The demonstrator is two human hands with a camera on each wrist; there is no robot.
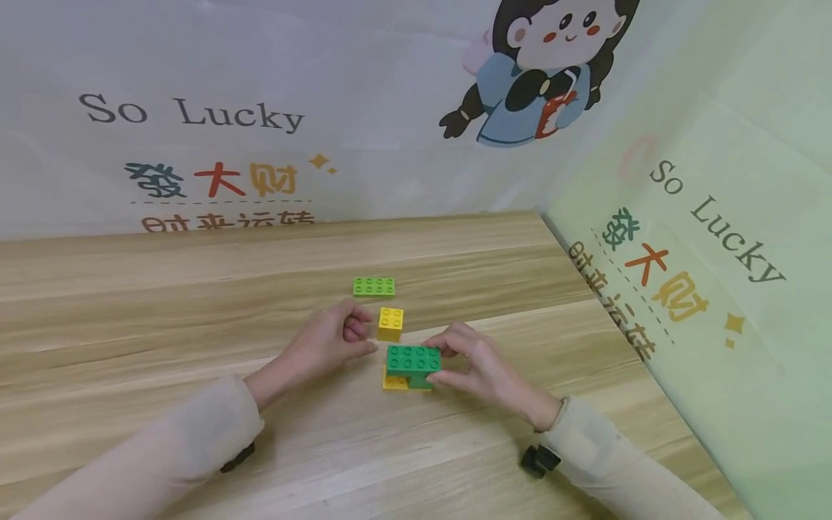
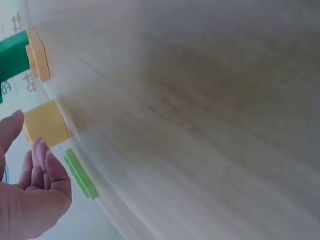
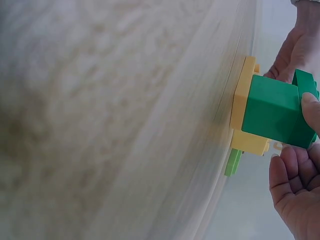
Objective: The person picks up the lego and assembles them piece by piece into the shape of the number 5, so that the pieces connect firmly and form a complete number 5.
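Note:
My right hand (image 1: 477, 366) pinches the right end of a dark green eight-stud building brick (image 1: 406, 365) between thumb and fingers. That brick sits level on a taller green block (image 3: 270, 107), overhanging to the left. Below the block lies a thin orange-yellow plate (image 3: 243, 92) flat on the table, some studs showing. Just behind this stack stands a square yellow block (image 1: 389, 334) with four studs on top. Left of the yellow block, my left hand (image 1: 330, 336) holds nothing; its fingers are loosely bent, fingertips close to the block's side.
A light green eight-stud plate (image 1: 373, 288) lies on the wooden table (image 1: 162, 303) behind the yellow block. Printed white sheets (image 1: 390, 166) hang along the table's back and right edges. Dark straps (image 1: 539, 460) show at both sleeves.

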